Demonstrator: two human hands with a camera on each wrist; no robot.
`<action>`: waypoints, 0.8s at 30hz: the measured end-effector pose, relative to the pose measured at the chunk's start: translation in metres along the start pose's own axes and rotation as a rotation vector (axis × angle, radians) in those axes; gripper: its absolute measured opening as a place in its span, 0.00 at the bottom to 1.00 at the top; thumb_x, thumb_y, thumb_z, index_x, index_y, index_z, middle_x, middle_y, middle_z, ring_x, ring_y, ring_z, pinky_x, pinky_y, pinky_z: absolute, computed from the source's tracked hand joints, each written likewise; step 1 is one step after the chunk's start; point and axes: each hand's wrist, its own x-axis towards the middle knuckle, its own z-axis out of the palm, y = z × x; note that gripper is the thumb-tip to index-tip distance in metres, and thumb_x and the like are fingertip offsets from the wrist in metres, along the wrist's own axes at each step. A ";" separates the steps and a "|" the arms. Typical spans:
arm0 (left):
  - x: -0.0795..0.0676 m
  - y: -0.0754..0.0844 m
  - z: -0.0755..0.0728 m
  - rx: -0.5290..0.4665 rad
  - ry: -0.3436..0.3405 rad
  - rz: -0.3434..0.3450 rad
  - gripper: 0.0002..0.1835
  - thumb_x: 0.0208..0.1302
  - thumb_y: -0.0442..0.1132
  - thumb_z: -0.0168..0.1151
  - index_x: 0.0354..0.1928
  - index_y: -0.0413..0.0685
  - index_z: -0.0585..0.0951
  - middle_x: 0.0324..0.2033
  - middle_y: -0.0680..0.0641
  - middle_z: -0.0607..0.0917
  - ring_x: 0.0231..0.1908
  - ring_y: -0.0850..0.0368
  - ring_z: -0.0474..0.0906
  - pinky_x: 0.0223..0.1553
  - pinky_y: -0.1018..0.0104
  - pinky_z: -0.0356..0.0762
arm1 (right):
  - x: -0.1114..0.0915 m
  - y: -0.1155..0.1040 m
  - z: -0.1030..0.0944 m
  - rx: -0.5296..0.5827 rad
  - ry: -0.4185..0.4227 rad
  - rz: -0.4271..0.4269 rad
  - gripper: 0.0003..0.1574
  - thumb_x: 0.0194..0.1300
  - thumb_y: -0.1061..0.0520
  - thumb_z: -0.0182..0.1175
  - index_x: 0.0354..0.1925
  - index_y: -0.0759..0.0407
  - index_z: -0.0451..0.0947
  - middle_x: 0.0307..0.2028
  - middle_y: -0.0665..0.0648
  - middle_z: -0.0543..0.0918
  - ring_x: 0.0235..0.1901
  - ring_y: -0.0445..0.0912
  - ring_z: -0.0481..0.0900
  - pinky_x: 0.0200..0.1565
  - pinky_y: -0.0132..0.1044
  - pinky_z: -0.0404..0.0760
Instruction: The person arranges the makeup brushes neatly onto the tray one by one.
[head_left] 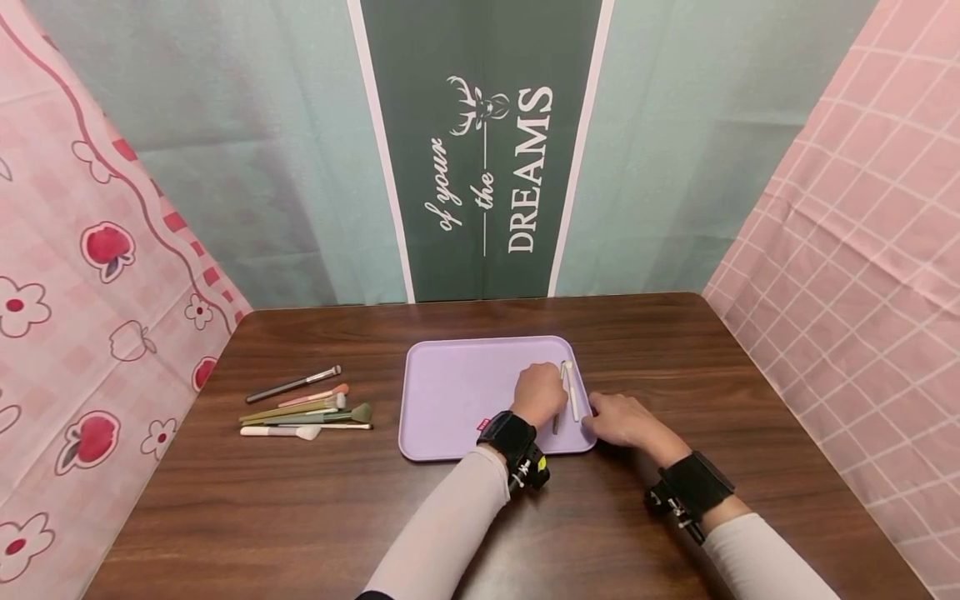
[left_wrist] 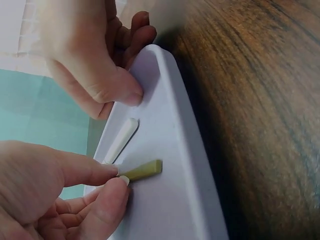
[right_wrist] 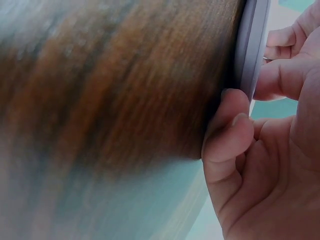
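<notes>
A lilac tray (head_left: 450, 400) lies on the brown table. Over its right part, my left hand (head_left: 540, 395) pinches an olive-green makeup brush (left_wrist: 146, 171) between thumb and fingertip; the handle's end sticks out against the tray. A white-handled makeup brush (head_left: 574, 402) rests beside it, close to the tray's right rim. My right hand (head_left: 628, 419) grips that rim near the front corner, thumb inside the tray and curled fingers outside. In the left wrist view, the white handle (left_wrist: 121, 141) lies between both hands. The left hand covers part of the green brush.
Left of the tray, several makeup brushes lie in a loose pile, among them a green one (head_left: 352, 414) and a white one (head_left: 281, 431). A dark-handled brush (head_left: 292, 386) lies just behind them. Curtains hang at the table's back and sides.
</notes>
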 end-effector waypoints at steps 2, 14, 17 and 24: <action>0.000 0.000 0.001 0.022 0.026 0.020 0.16 0.55 0.34 0.65 0.14 0.49 0.71 0.17 0.50 0.79 0.22 0.55 0.77 0.25 0.64 0.72 | 0.001 0.001 0.001 -0.001 0.000 0.005 0.08 0.60 0.53 0.59 0.29 0.54 0.72 0.24 0.53 0.75 0.26 0.49 0.72 0.29 0.42 0.70; 0.001 -0.001 0.001 0.014 0.008 -0.010 0.15 0.55 0.34 0.65 0.14 0.49 0.74 0.19 0.50 0.81 0.22 0.56 0.75 0.25 0.65 0.71 | 0.001 0.002 0.001 0.002 -0.001 0.001 0.07 0.59 0.53 0.59 0.30 0.54 0.72 0.24 0.53 0.76 0.26 0.49 0.72 0.29 0.42 0.70; 0.001 -0.001 0.001 0.001 0.011 -0.009 0.16 0.55 0.34 0.65 0.13 0.49 0.73 0.19 0.50 0.80 0.22 0.56 0.74 0.24 0.65 0.70 | 0.000 0.001 0.002 0.002 -0.002 -0.002 0.07 0.59 0.53 0.59 0.31 0.55 0.72 0.25 0.53 0.76 0.26 0.49 0.72 0.29 0.42 0.70; 0.002 0.000 0.002 -0.018 -0.008 -0.035 0.20 0.59 0.36 0.65 0.13 0.50 0.70 0.16 0.52 0.74 0.21 0.56 0.72 0.22 0.67 0.66 | 0.000 0.001 0.001 -0.006 -0.007 0.004 0.07 0.60 0.53 0.59 0.31 0.55 0.73 0.25 0.53 0.77 0.27 0.50 0.73 0.30 0.43 0.70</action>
